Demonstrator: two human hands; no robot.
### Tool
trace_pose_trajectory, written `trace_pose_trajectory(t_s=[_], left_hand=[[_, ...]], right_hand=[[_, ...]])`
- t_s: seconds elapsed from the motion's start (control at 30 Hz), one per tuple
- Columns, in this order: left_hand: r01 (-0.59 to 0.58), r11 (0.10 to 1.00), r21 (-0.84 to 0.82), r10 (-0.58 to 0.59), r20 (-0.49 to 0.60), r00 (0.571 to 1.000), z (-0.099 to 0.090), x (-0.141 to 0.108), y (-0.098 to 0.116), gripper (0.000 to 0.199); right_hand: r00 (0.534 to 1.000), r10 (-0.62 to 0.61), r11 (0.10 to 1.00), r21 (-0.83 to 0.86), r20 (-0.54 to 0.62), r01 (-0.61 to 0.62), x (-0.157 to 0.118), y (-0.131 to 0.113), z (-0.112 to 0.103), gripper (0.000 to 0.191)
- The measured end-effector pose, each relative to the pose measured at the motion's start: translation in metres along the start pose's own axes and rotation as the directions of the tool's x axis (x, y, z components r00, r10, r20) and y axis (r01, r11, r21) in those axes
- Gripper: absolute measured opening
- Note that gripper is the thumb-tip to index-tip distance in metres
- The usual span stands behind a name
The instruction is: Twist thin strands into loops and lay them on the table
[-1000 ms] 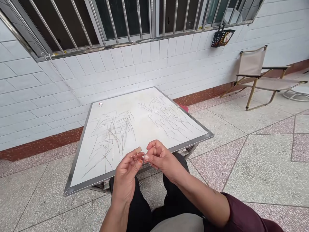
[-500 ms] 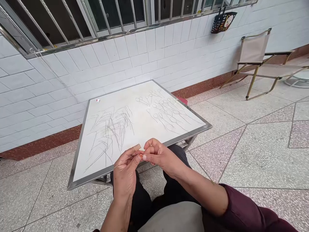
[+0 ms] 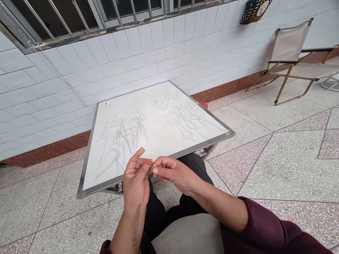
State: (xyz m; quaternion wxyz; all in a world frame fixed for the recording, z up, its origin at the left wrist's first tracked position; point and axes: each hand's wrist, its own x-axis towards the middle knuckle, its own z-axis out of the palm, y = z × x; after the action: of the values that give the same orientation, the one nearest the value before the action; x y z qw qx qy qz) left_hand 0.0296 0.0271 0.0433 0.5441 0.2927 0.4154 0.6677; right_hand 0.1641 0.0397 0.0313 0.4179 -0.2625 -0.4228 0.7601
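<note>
My left hand [image 3: 137, 181] is closed in a pinch on a thin wire [image 3: 134, 167], which runs back across its palm. A tan wrap covers the tip of its raised index finger. Close beside it, my right hand [image 3: 169, 171] pinches the same wire near the left thumb tip; the exact end between the fingers is too small to make out. Both hands hover at the near edge of a white table [image 3: 156, 139]. Bent thin wires [image 3: 120, 133] lie in a loose pile on its left half. Wires with looped ends [image 3: 189, 120] are spread over the right half.
A small white and red object [image 3: 107, 104] sits at the table's far left corner. Behind the table rises a white tiled wall [image 3: 148, 60] with a barred window. A folding chair [image 3: 290, 46] stands at the right, and a dark basket [image 3: 254, 12] hangs on the wall.
My left index finger has lifted away from the pinch, and the hands have shifted slightly left. The view has tilted down a little. Both hands still hold the wire.
</note>
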Motion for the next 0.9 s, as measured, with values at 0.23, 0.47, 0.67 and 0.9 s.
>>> trace_pose_trajectory(t_s=[0.23, 0.47, 0.67, 0.9], left_hand=[[0.005, 1.0, -0.018, -0.004, 0.052, 0.999, 0.0, -0.002, 0.002, 0.045], [-0.063, 0.997, -0.052, 0.062, -0.03, 0.998, 0.001, -0.005, 0.003, 0.046], [-0.157, 0.984, -0.09, 0.15, -0.078, 0.986, 0.002, -0.004, 0.008, 0.045], [-0.295, 0.951, -0.098, 0.284, -0.11, 0.953, -0.001, -0.003, 0.019, 0.044]], right_hand=[[0.998, -0.044, 0.999, 0.017, -0.046, 0.045, 0.0, 0.001, 0.003, 0.025], [1.0, -0.02, 0.994, -0.105, 0.008, 0.021, -0.004, 0.001, 0.006, 0.024], [0.978, -0.207, 0.883, -0.437, -0.039, 0.17, -0.01, 0.005, 0.014, 0.017], [0.933, -0.36, 0.764, -0.576, -0.006, 0.291, -0.02, 0.009, 0.022, 0.013]])
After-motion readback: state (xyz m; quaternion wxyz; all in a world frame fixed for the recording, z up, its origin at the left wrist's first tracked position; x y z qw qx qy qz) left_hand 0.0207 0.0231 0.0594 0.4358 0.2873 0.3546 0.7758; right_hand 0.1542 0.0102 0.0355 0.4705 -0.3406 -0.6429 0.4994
